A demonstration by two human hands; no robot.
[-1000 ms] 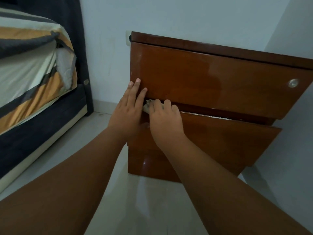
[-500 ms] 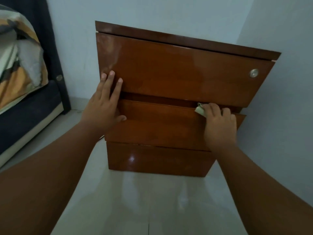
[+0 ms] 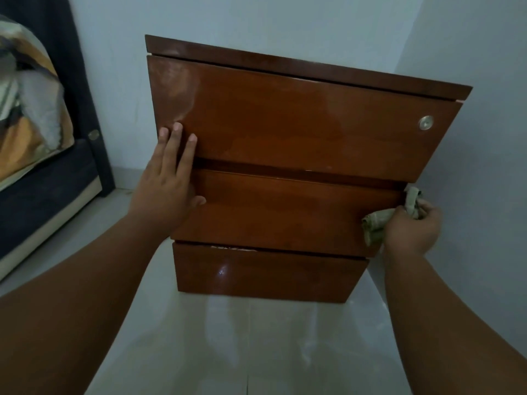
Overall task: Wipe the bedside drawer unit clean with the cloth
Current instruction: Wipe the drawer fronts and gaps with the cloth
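Observation:
A glossy brown wooden drawer unit with three drawer fronts stands against the wall. My left hand lies flat on its left side, fingers spread over the top drawer's lower corner and the middle drawer's edge. My right hand grips a crumpled pale green cloth at the right end of the middle drawer front; one end of the cloth reaches up to the gap under the top drawer. A round metal lock sits on the top drawer at the right.
A bed with striped bedding and a dark frame stands at the left. A pale wall runs close along the unit's right side. Glossy white floor tiles lie in front of the unit.
My right hand has swept the cloth rightward along the gap above the middle drawer, from beside my left hand to the drawer's right end. My left hand stays pressed on the left side.

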